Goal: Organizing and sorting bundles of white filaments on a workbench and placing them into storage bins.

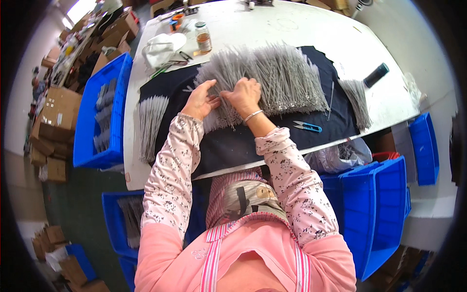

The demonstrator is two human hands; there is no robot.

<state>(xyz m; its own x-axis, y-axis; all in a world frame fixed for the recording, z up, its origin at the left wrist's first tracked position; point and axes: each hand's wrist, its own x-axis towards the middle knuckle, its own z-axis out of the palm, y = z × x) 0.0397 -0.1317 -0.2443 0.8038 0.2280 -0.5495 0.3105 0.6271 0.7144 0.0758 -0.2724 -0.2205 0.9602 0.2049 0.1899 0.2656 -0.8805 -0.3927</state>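
A large heap of thin grey wire brushes [287, 80] with small looped ends lies on a dark cloth [228, 151] before me. At the heap's left end, my left hand [200, 100] is open, its thumb and fingers apart beside the brushes. My right hand [243, 97] lies over the heap just right of it, fingers bent and closed around some brushes; its fingertips are partly hidden. Smaller brush bundles lie at the left [152, 126] and right [356, 100] of the cloth. Blue-handled thread snips [308, 126] rest near the cloth's front, right of the heap.
The white table [311, 22] also bears a glass jar [203, 38], a white cloth bag [159, 50] and a dark cylinder [376, 75]. A blue crate [116, 82] with brush bundles stands at the left edge. More blue crates [384, 209] stand at lower right; cardboard boxes [61, 113] are stacked at left.
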